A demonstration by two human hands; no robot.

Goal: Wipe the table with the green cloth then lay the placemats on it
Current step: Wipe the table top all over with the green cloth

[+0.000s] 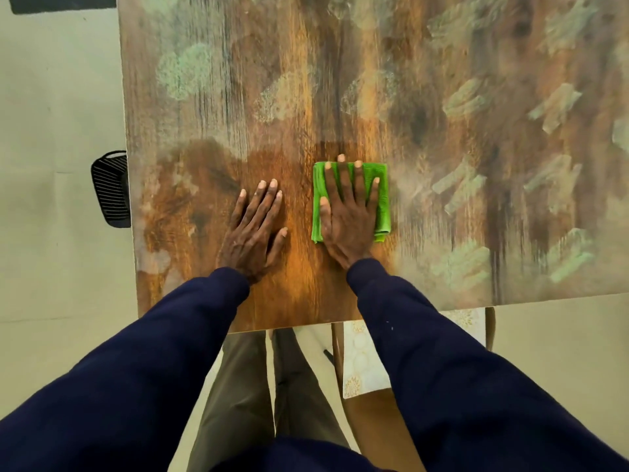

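A folded green cloth (381, 195) lies flat on the wooden table (238, 97) near its front edge. My right hand (347, 212) presses down on the cloth with fingers spread, covering most of it. My left hand (255, 229) rests flat on the bare wood just left of the cloth, holding nothing. The wood around my hands looks dark and clean, while pale greenish dusty smears cover the far and right parts of the table. A white patterned placemat (360, 366) lies on a wooden chair (381, 427) below the table's front edge, partly hidden by my right sleeve.
A black slatted object (110, 189) pokes out from under the table's left edge. A dark mat (61, 2) lies on the floor at the top left. Pale floor surrounds the table. My legs stand at the front edge.
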